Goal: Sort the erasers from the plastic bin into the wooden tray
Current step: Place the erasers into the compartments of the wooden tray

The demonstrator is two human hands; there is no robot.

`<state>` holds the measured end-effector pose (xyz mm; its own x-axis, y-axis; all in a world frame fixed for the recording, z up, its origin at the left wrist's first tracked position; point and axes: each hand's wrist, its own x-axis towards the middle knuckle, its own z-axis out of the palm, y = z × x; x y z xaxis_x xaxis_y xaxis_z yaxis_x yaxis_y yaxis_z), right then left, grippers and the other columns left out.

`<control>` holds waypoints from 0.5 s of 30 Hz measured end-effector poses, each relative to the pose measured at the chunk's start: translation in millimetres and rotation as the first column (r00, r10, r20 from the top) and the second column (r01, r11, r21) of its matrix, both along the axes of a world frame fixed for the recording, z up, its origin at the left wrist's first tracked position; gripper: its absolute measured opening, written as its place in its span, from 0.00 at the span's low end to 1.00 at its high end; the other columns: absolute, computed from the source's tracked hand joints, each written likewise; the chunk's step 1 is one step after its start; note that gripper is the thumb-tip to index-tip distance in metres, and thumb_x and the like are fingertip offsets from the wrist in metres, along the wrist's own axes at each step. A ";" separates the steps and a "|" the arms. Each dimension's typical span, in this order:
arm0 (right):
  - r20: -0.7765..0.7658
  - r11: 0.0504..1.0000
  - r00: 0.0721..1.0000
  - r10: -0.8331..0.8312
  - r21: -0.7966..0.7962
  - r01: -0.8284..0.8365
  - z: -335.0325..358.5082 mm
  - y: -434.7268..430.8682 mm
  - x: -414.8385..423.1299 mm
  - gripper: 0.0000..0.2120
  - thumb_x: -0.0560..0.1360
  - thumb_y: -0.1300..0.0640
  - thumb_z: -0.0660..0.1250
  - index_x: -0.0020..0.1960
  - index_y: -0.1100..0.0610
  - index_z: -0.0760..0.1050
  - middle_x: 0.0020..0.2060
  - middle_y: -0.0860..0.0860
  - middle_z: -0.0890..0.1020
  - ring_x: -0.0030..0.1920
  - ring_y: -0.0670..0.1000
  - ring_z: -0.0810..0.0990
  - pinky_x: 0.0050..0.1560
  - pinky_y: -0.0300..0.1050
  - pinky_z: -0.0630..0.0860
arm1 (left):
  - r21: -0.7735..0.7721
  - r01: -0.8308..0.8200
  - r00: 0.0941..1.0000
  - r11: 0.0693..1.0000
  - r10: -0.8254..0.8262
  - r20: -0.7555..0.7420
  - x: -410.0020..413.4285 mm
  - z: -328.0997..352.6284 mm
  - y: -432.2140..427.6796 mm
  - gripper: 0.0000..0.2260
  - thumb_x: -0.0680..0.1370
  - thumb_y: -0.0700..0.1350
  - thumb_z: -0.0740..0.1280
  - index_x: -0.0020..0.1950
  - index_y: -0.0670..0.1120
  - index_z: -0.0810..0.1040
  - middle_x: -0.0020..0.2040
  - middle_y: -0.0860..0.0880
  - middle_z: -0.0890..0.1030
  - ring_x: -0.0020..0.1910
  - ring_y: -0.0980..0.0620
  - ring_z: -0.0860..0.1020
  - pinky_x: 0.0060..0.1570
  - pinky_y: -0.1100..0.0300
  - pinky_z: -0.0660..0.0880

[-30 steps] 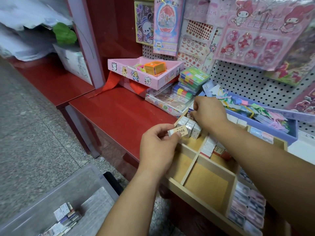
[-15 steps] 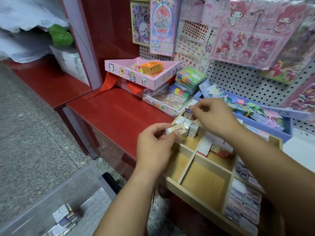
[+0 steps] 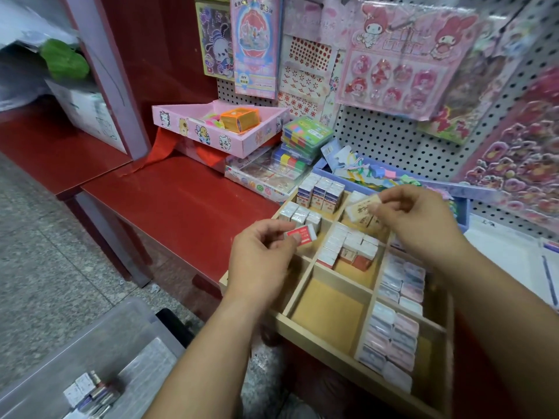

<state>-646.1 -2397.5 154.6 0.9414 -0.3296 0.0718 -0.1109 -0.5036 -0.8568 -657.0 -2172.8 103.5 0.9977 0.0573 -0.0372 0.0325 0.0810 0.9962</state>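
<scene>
Pinched between thumb and forefinger of the left hand (image 3: 260,258): red-and-white eraser (image 3: 301,233), remaining fingers curled in beneath. Long axis close to level, tipped slightly upward to the right. Red-labelled end at the fingertips, white end pointing right over the near-left part of the wooden tray (image 3: 329,309). Print on the red label too small to read.

Clamped by thumb and fingertips of the right hand (image 3: 417,225): cream eraser (image 3: 363,207), gripped at its upper-right end. Long axis slanting from lower left to upper right, free end aimed down-left above the tray's far compartments. Dark characters on its face, possibly a brand stamp, blurred past reading.

Just beyond the left fingertips: a row of white-wrapped erasers (image 3: 299,214) standing on end. Farther back from them, blue-and-white boxed erasers (image 3: 320,195). Between the two hands and below the fingers, a packed block of white and red erasers (image 3: 351,249). Under the right wrist and forearm, flat pastel erasers (image 3: 393,343) in rows, partly hidden by the arm.

Well behind both wrists, low on the left: plastic bin (image 3: 99,337) with a few loose erasers (image 3: 87,393) inside.

Past the fingers on the red table (image 3: 181,204): pink box (image 3: 211,131), blue tray (image 3: 462,208) of coloured bits behind the right knuckles, and pegboard (image 3: 393,143) hung with sticker sheets, with one hanging pack (image 3: 255,43) marked "DIY".
</scene>
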 end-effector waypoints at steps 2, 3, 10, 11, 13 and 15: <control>0.026 0.988 0.997 -0.075 -0.136 0.078 -6.0 -18.4 8.5 0.05 0.76 0.56 0.74 0.50 0.55 0.81 0.41 0.52 0.82 0.38 0.53 0.81 0.37 0.46 0.76 | 0.014 -0.002 1.000 1.000 0.002 -0.006 -0.7 0.0 -0.2 0.04 0.76 0.37 0.74 0.48 0.45 0.84 0.37 0.42 0.77 0.36 0.48 0.74 0.40 0.54 0.72; 0.020 0.976 0.997 -0.079 -0.203 0.082 -10.0 -24.6 12.3 0.05 0.76 0.55 0.75 0.49 0.54 0.81 0.41 0.51 0.82 0.39 0.53 0.81 0.38 0.46 0.76 | 0.020 -0.002 1.000 1.000 0.002 -0.008 -0.8 0.3 -0.8 0.04 0.76 0.37 0.74 0.48 0.45 0.84 0.37 0.43 0.77 0.36 0.48 0.74 0.40 0.54 0.72; -0.053 0.830 0.997 0.053 -0.552 -0.074 -27.1 -8.6 39.8 0.06 0.76 0.53 0.74 0.50 0.53 0.79 0.41 0.47 0.80 0.43 0.52 0.79 0.43 0.49 0.76 | 0.021 -0.020 1.000 1.000 0.020 -0.013 0.9 -1.5 -1.8 0.04 0.76 0.36 0.74 0.47 0.45 0.84 0.37 0.44 0.77 0.36 0.49 0.74 0.40 0.55 0.73; -0.054 0.795 0.997 0.055 -0.602 -0.076 -28.2 -4.6 44.8 0.07 0.76 0.52 0.73 0.51 0.53 0.79 0.42 0.48 0.80 0.45 0.53 0.78 0.44 0.49 0.77 | 0.025 -0.021 1.000 0.999 0.021 -0.013 0.9 -1.7 -1.3 0.04 0.76 0.36 0.74 0.47 0.45 0.84 0.37 0.44 0.77 0.36 0.49 0.74 0.40 0.55 0.73; -0.067 0.726 0.997 0.040 -0.683 -0.075 -30.0 0.4 54.1 0.08 0.76 0.50 0.72 0.53 0.52 0.79 0.46 0.50 0.81 0.49 0.56 0.78 0.46 0.50 0.76 | 0.026 -0.020 1.000 0.999 0.020 -0.011 1.1 -1.6 -0.2 0.04 0.76 0.36 0.74 0.48 0.45 0.84 0.37 0.44 0.77 0.36 0.49 0.74 0.40 0.56 0.74; -0.094 0.668 0.995 0.027 -0.739 -0.088 -31.7 2.8 60.7 0.09 0.77 0.49 0.72 0.53 0.52 0.77 0.48 0.52 0.81 0.51 0.57 0.78 0.45 0.49 0.75 | 0.029 -0.018 1.000 0.999 0.019 -0.010 1.1 -1.8 1.1 0.04 0.76 0.37 0.74 0.48 0.45 0.84 0.36 0.45 0.77 0.36 0.49 0.74 0.40 0.56 0.74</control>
<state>-585.4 -2394.7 122.9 0.9690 -0.1408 0.2032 -0.1023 -0.9767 -0.1889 -655.9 -2171.7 101.6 0.9960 0.0770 -0.0454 0.0414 0.0525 0.9978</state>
